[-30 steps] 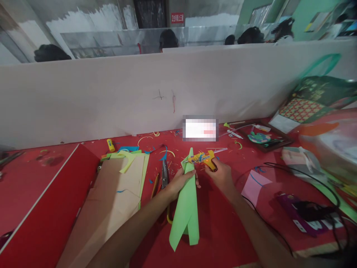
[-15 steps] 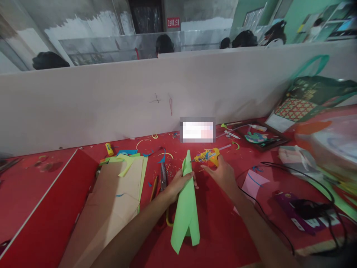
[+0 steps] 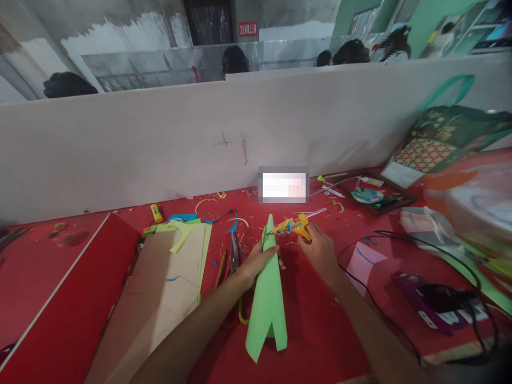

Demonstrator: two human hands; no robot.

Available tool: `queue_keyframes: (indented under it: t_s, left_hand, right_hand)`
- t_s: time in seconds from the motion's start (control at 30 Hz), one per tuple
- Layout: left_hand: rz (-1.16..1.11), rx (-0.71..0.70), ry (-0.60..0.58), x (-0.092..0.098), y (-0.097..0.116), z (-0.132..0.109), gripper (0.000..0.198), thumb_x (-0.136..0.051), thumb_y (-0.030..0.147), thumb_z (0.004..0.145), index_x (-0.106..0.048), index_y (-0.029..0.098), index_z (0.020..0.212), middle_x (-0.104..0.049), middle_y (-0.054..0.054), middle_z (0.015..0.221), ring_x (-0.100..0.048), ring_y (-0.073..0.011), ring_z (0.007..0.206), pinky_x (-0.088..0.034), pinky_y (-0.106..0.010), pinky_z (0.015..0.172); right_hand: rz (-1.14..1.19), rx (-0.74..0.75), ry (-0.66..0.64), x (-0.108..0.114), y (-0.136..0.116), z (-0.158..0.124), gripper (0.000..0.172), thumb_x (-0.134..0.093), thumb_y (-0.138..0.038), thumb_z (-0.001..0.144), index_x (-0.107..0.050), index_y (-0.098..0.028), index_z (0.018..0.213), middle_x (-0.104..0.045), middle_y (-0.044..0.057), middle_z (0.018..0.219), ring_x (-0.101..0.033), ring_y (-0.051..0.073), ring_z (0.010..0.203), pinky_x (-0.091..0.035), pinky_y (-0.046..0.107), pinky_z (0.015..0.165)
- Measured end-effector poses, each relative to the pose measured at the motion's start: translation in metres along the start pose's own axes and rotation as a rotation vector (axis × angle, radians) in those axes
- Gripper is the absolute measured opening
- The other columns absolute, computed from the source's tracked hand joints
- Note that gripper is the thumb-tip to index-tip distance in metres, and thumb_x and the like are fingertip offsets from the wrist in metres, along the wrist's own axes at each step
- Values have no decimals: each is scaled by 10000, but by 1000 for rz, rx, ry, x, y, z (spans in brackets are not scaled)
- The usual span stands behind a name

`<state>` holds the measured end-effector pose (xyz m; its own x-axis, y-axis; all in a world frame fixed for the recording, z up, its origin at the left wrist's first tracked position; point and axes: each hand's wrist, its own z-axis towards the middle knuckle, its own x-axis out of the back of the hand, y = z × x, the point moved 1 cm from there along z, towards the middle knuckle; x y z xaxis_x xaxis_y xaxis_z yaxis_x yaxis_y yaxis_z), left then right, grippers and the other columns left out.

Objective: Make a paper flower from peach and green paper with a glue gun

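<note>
Green paper cone [image 3: 267, 298], over the red table [image 3: 316, 325] in the head view, has the glue gun [image 3: 301, 228] reaching farther across its upper part than half a second ago. Its narrow tip points toward the white partition [image 3: 160, 144], long axis running away from the person. The left hand [image 3: 254, 262] grasps the cone; the right hand [image 3: 321, 249], the gun.

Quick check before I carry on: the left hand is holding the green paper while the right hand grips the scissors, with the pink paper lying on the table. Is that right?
Not quite: the head view shows the right hand gripping a yellow glue gun, not the scissors. The left hand is holding the green paper, and the pink paper is lying on the table.
</note>
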<state>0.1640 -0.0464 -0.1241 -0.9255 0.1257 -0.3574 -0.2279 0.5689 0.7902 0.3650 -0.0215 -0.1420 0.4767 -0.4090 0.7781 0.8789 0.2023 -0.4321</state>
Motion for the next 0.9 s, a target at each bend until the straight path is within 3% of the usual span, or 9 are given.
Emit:
queue_keyframes:
  t_s: [0.47,0.7,0.9]
  left_hand:
    - [15,-1,11,-4,5,-5,587,-843,502,705,-498,220,1086,-691,-11,610,-702,-212,557,-509,-244,465]
    - [-6,-7,19,-3,2,-3,563,-852,474,714,-505,213,1072,-698,-18,605,-710,-211,555,-509,-238,466]
    - [-18,8,30,-4,3,-4,547,-855,452,722,-514,211,1076,-702,-20,611,-706,-204,548,-515,-236,470]
  right_hand:
    - [-7,87,27,1,6,0,102,-492,-232,921,-590,-205,926,-705,83,885,-647,217,747,-369,297,628]
    - [-148,15,78,-3,3,0,390,-605,-585,934,-585,-196,940,-693,87,841,-670,250,758,-339,295,582]
    - [-85,60,70,-8,7,0,197,-562,-397,953,-572,-200,945,-696,83,886,-673,242,801,-380,292,620]
